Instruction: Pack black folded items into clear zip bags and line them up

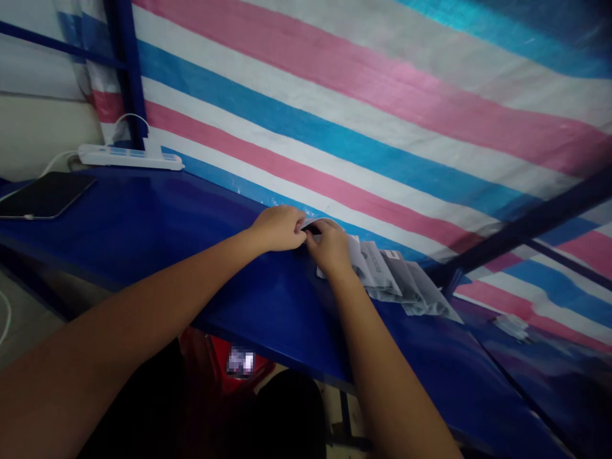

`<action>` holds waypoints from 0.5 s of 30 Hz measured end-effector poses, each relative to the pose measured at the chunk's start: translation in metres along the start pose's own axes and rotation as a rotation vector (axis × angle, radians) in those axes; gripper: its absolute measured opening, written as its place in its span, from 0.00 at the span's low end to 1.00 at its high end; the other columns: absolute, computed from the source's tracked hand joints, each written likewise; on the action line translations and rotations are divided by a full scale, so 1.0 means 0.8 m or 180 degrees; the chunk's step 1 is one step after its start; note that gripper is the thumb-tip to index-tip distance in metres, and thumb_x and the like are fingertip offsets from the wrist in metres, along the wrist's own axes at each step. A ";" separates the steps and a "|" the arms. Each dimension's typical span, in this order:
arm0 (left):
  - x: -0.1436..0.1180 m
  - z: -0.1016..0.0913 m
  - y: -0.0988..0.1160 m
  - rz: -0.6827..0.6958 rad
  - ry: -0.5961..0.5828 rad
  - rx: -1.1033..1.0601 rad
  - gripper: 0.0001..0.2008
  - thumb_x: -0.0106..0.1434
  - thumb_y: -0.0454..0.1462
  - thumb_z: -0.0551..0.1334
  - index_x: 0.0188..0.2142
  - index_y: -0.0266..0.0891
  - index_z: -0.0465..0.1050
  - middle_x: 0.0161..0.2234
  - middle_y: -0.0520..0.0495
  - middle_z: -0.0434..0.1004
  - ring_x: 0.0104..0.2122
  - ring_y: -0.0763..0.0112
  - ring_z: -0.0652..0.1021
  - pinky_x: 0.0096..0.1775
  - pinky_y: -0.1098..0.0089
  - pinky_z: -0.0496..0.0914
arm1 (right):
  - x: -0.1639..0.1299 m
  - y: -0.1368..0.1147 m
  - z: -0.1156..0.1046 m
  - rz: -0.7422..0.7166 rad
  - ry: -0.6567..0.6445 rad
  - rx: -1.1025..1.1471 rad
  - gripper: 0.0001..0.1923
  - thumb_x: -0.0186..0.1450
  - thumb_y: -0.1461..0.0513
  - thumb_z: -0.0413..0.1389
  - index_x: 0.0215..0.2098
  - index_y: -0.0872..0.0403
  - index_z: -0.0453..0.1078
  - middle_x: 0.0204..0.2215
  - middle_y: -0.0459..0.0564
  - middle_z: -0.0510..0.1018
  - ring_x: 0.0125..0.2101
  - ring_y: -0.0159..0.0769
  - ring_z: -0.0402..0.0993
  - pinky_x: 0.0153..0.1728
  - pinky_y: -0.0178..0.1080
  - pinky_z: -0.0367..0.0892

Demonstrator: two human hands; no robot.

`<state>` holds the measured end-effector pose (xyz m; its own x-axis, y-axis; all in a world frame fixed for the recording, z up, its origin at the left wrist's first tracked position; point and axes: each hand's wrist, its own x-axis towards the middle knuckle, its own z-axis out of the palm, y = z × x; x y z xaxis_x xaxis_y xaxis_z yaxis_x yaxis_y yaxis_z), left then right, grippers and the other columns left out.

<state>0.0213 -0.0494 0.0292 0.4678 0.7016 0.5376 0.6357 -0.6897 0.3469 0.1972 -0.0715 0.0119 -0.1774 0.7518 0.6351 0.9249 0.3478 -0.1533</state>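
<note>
Over the blue tabletop, my left hand (282, 227) pinches the left edge of a pale plastic bag (316, 222). My right hand (331, 245) closes on the same bag from the right, thumb toward the left hand. Something dark shows at the bag between the two hands; I cannot make out what it is. Just right of my right hand, a row of frosted plastic bags (387, 274) lies overlapping, with dark lettering on one. My right hand hides the nearest end of this row.
The blue table (157, 223) runs along a striped plastic sheet (287, 127). At its left lie a tablet (48, 194) and a white power strip (131, 157) with cables. Small white items (511, 326) lie far right. A red stool (217, 357) stands below the table edge.
</note>
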 end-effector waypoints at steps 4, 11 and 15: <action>0.003 -0.007 -0.004 -0.0108 0.0043 -0.0106 0.02 0.52 0.35 0.60 0.27 0.41 0.67 0.26 0.49 0.72 0.28 0.67 0.69 0.29 0.66 0.56 | -0.004 0.004 0.005 -0.0180 -0.0239 0.0024 0.17 0.60 0.66 0.52 0.47 0.56 0.72 0.47 0.60 0.75 0.48 0.48 0.69 0.50 0.47 0.66; 0.004 -0.005 -0.003 0.0164 -0.0427 -0.0920 0.06 0.55 0.37 0.60 0.24 0.41 0.65 0.23 0.52 0.70 0.24 0.72 0.67 0.28 0.67 0.57 | -0.006 -0.002 0.005 0.0058 -0.0499 -0.0352 0.14 0.60 0.64 0.53 0.43 0.58 0.73 0.41 0.63 0.75 0.45 0.49 0.70 0.43 0.45 0.66; 0.006 0.006 -0.008 -0.0028 -0.0190 -0.0994 0.13 0.62 0.44 0.58 0.24 0.41 0.67 0.22 0.51 0.69 0.23 0.72 0.67 0.27 0.67 0.57 | -0.004 -0.015 -0.008 0.0245 -0.0960 -0.0268 0.11 0.64 0.62 0.49 0.34 0.56 0.74 0.32 0.58 0.78 0.33 0.42 0.72 0.34 0.41 0.62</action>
<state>0.0219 -0.0409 0.0259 0.5042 0.7108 0.4906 0.4250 -0.6987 0.5755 0.1887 -0.0817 0.0163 -0.1858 0.9106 0.3691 0.9618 0.2454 -0.1211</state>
